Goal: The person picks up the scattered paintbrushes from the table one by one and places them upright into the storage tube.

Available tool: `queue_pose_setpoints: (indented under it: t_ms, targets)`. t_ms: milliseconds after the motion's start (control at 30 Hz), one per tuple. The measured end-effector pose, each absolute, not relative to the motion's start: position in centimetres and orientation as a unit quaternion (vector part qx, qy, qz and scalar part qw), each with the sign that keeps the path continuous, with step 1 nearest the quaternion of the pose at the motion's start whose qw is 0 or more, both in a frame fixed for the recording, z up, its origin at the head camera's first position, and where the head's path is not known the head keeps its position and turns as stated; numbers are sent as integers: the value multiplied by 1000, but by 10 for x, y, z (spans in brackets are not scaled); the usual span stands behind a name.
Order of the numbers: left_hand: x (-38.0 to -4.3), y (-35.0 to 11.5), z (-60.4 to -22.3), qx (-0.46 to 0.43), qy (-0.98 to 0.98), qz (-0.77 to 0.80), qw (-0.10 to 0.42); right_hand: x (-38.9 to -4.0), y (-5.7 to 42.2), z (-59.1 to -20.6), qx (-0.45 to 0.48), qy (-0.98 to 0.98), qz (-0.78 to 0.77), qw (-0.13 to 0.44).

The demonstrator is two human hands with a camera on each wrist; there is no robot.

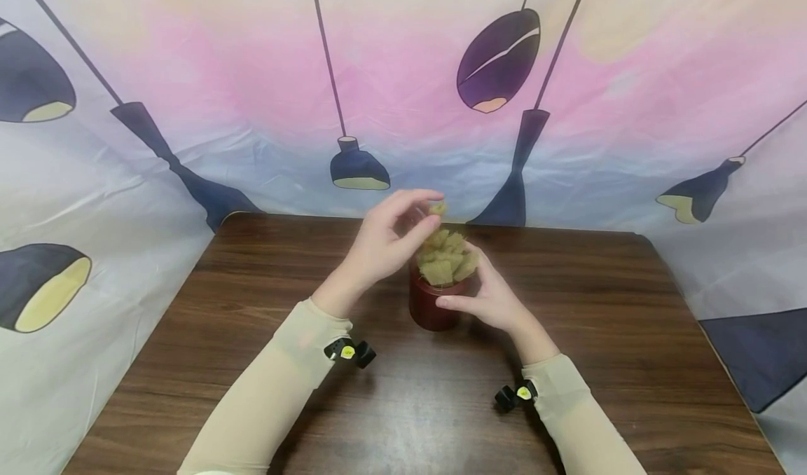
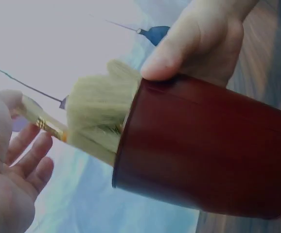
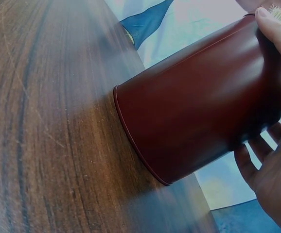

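A dark red cylindrical pot [image 1: 435, 310] stands on the table, packed with pale-bristled paintbrushes [image 1: 441, 261], bristle ends up. Around the pot's upper right side curls my right hand [image 1: 494, 296], its thumb near the rim; the right wrist view shows the fingers behind the pot [image 3: 194, 102]. My left hand [image 1: 394, 237] is above the pot's left side. It pinches the bristle end of one paintbrush [image 2: 45, 125], which stands higher than the others and shows a gold-coloured ferrule. Its lower part is hidden among the other bristles [image 2: 99, 104].
The dark brown wooden table [image 1: 252, 321] carries the pot near its far edge. A cloth backdrop [image 1: 403, 76] printed with hanging lamps rises just behind that edge and along both sides. Each wrist wears a strap with a small black camera [image 1: 364, 354].
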State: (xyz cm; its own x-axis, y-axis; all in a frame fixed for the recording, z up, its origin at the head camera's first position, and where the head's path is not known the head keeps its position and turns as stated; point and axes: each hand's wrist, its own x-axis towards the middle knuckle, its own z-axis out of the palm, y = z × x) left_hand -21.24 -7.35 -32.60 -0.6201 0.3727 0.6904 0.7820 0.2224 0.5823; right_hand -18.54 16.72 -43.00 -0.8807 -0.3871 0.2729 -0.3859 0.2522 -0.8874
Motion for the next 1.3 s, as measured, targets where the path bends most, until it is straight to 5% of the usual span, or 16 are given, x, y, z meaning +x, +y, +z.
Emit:
queue_pose_setpoints:
  t_ms: [267, 633, 1300]
  targets:
    - [-211, -79, -332, -406, -759, -433, 267, -187, 164, -432, -250, 789, -561, -2]
    - [-207, -88, -350, -390, -806, -379, 234, -187, 168, -433, -226, 805, -549, -1]
    - [-205, -76, -328, -394, -865, -253, 180, -187, 177, -430, -209, 818, -536, 7]
